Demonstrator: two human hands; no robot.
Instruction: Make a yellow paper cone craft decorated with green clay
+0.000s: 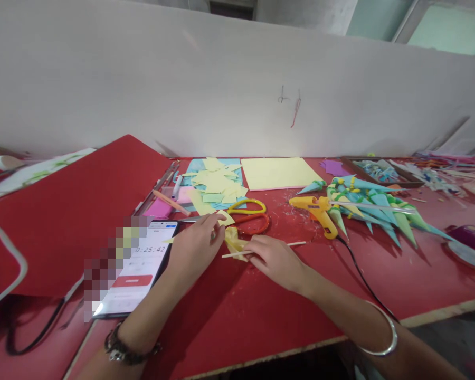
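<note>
My left hand (200, 240) is closed on a small pale yellow paper piece (225, 218), its fingertips beside a crumpled yellow piece (233, 240). My right hand (275, 258) is closed round a thin pale stick (233, 255), which pokes out on both sides of the fingers. The crumpled yellow piece lies between the hands, touching the right fingertips. Just beyond them rest scissors with one yellow and one red handle loop (254, 224); their blades run behind my left hand.
A yellow glue gun (320, 214) with its cord lies right of the hands, beside piled blue and green paper cones (383, 211). Cut paper pieces (217, 182) and a yellow sheet (281, 173) are behind. A phone (138, 269) lies at left.
</note>
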